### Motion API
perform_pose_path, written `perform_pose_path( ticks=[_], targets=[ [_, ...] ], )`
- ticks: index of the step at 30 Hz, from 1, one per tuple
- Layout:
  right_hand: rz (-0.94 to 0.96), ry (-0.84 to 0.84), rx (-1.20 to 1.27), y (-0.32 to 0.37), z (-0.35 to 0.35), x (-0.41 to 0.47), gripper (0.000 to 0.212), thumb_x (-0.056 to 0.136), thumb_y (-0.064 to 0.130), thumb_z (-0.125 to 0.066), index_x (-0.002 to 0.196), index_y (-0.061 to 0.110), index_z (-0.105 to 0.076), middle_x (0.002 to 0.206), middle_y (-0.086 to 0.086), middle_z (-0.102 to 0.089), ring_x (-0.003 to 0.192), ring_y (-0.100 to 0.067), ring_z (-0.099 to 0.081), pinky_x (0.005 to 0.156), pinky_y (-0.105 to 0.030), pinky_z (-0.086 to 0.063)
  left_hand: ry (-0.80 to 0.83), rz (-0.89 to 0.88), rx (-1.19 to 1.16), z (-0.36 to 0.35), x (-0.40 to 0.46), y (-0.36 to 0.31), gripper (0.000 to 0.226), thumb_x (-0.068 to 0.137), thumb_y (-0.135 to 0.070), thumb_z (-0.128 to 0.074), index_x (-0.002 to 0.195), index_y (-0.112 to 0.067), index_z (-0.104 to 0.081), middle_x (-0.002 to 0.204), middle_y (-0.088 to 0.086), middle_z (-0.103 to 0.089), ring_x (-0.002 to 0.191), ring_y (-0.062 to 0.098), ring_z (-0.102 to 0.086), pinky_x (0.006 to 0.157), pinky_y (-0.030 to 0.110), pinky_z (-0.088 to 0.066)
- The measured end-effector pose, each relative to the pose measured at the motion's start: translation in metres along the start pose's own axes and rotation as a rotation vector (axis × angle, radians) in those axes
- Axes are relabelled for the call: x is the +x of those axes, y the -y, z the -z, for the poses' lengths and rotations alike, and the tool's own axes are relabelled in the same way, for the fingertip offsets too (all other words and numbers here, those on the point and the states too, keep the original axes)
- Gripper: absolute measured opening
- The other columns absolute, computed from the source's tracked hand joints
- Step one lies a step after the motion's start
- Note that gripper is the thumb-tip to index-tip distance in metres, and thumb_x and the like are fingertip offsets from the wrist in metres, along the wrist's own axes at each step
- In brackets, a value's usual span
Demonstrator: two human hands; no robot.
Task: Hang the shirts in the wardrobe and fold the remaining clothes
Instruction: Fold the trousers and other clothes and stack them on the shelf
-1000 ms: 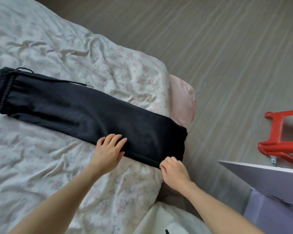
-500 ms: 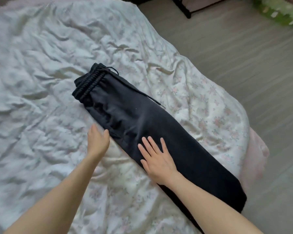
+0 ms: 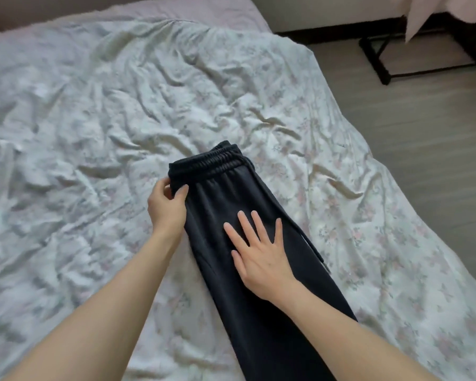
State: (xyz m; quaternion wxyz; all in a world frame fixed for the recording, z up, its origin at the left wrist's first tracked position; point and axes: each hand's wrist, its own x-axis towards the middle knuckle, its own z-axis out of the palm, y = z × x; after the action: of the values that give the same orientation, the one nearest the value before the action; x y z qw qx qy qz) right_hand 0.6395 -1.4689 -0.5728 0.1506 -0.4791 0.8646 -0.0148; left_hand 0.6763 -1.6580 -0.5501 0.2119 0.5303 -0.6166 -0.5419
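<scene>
Black drawstring trousers (image 3: 220,204) lie folded lengthwise on the bed, elastic waistband at the far end, legs running toward me and out of the frame's bottom. My left hand (image 3: 166,207) pinches the left corner of the waistband between thumb and fingers. Flat on the fabric just below the waist lies my right hand (image 3: 259,250), fingers spread and straight. A drawstring trails along the right edge of the trousers.
The bed is covered by a crumpled white floral sheet (image 3: 99,127). Grey wood floor (image 3: 423,111) lies to the right. A black metal frame (image 3: 379,61) and hanging pink fabric (image 3: 423,15) stand at the far right corner.
My view swung from the leg hems to the waistband. Left hand moved up and took the waistband corner; right hand left the hem and now presses flat below the waist.
</scene>
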Motion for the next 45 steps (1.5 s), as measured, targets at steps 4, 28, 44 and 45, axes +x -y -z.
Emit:
perform_pose_path(
  ticks=[4, 28, 44, 45],
  targets=[
    [-0.048, -0.061, 0.019, -0.004, 0.017, 0.033, 0.053, 0.097, 0.032, -0.028, 0.149, 0.025, -0.016, 0.157, -0.01, -0.008, 0.145, -0.03, -0.003, 0.109, -0.062, 0.0, 0.045, 0.006, 0.021, -0.007, 0.024, -0.007, 0.016, 0.086, -0.019, -0.064, 0.1, -0.022, -0.058, 0.109, 0.004, -0.06, 0.101, 0.019, -0.058, 0.089, 0.033, -0.05],
    [-0.684, 0.094, 1.579, -0.052, 0.111, -0.057, 0.044, 0.081, 0.05, -0.062, 0.116, 0.023, -0.058, 0.102, 0.0, -0.071, 0.089, -0.016, -0.07, 0.063, -0.035, -0.057, 0.838, -0.936, 0.543, 0.044, -0.144, 0.0, 0.067, 0.057, 0.017, -0.054, 0.113, -0.02, -0.056, 0.128, -0.003, -0.059, 0.125, 0.022, -0.05, 0.106, 0.047, -0.036],
    [0.065, -0.042, 0.013, -0.045, 0.062, -0.064, 0.064, 0.089, 0.017, -0.045, 0.148, 0.02, -0.02, 0.156, 0.004, -0.017, 0.145, -0.016, -0.007, 0.114, -0.049, -0.003, 0.517, -0.448, 1.076, 0.016, -0.131, 0.03, 0.055, 0.093, -0.042, -0.042, 0.143, -0.024, -0.028, 0.145, -0.005, -0.034, 0.133, 0.022, -0.027, 0.107, 0.041, -0.022],
    [0.141, 0.061, -0.026, -0.047, 0.064, -0.048, 0.065, 0.09, 0.017, -0.041, 0.149, 0.021, -0.015, 0.157, 0.005, -0.011, 0.145, -0.015, 0.001, 0.114, -0.05, 0.001, 0.558, -0.43, 1.093, 0.011, -0.121, 0.031, 0.056, 0.094, -0.045, -0.039, 0.144, -0.026, -0.025, 0.143, -0.006, -0.036, 0.133, 0.021, -0.026, 0.106, 0.041, -0.022]
  ],
)
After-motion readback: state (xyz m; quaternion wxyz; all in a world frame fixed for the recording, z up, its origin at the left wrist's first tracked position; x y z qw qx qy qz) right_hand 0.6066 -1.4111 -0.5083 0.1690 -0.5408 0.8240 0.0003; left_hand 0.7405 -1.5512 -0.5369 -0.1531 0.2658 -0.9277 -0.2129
